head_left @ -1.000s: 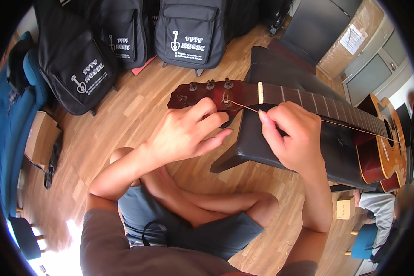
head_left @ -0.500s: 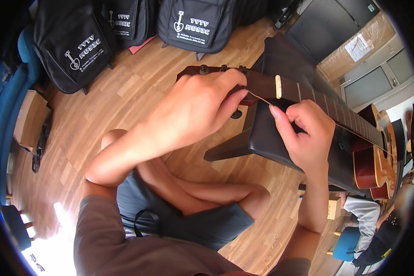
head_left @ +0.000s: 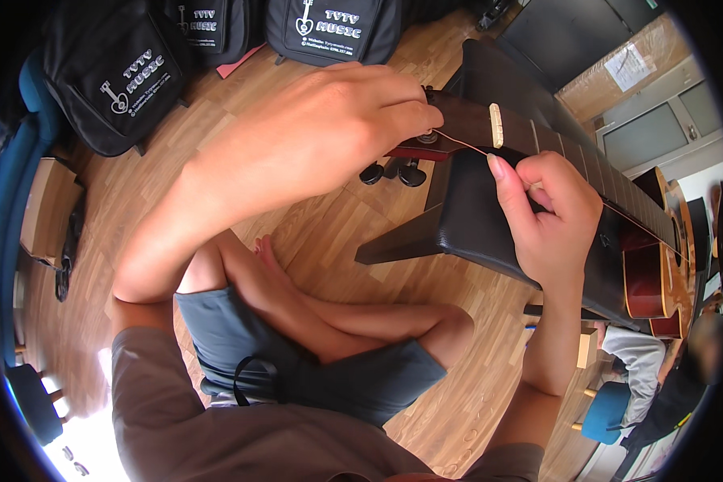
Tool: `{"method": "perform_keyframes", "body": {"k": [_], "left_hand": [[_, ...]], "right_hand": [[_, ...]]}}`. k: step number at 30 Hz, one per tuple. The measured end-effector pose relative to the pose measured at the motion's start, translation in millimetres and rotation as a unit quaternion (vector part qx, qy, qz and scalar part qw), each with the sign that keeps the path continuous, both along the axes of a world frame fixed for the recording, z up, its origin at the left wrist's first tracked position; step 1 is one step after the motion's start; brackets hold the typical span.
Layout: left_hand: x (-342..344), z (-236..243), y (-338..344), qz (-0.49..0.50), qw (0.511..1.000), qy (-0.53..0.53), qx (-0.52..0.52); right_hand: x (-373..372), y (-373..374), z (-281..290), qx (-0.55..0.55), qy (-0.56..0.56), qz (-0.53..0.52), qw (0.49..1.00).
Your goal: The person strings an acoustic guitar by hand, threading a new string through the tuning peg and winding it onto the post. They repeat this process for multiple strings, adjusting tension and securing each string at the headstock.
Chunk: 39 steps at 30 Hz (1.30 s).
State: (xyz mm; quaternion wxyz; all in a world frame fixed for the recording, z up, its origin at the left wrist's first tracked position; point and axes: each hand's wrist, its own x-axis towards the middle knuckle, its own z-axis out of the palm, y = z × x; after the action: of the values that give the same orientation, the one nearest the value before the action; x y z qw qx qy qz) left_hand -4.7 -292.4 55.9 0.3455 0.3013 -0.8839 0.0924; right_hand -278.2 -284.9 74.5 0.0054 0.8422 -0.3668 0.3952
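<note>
wooden floor below; left hand has slid over the headstock, fingers closed there, while right hand pinches the string taut.

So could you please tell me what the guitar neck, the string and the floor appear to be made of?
Guitar neck: dark glossy wood, apparently, with pale fret lines. String: thin and pale, pinched taut by the right hand; nylon or steel, unclear. Floor: light wooden planks or laminate, with visible grain and seams.

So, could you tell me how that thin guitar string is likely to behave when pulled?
The string looks thin and wiry, so probably springy rather than floppy. It runs straight between the left hand at the headstock and the pinching right hand, so it seems taut. Likely slippery.
</note>
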Motion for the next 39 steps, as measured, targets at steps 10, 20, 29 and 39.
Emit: {"method": "perform_keyframes", "body": {"k": [10,20,29,39], "left_hand": [[7.1,-8.5,-7.9,-0.036,0.998,-0.031,-0.03],[8.3,-14.6,-14.6,-0.053,0.996,-0.02,-0.063],[6.2,-23.2,-13.5,-0.036,0.993,-0.023,-0.108],[7.1,-23.4,-13.9,-0.051,0.996,-0.007,-0.079]], "right_hand": [[3.9,3.8,4.4,0.027,0.015,-0.02,0.999],[3.2,3.8,4.9,0.04,0.014,-0.018,0.999],[1.7,0.5,1.5,0.024,0.014,-0.011,1.0],[0.3,-0.1,1.6,0.013,0.026,0.012,0.999]]}}
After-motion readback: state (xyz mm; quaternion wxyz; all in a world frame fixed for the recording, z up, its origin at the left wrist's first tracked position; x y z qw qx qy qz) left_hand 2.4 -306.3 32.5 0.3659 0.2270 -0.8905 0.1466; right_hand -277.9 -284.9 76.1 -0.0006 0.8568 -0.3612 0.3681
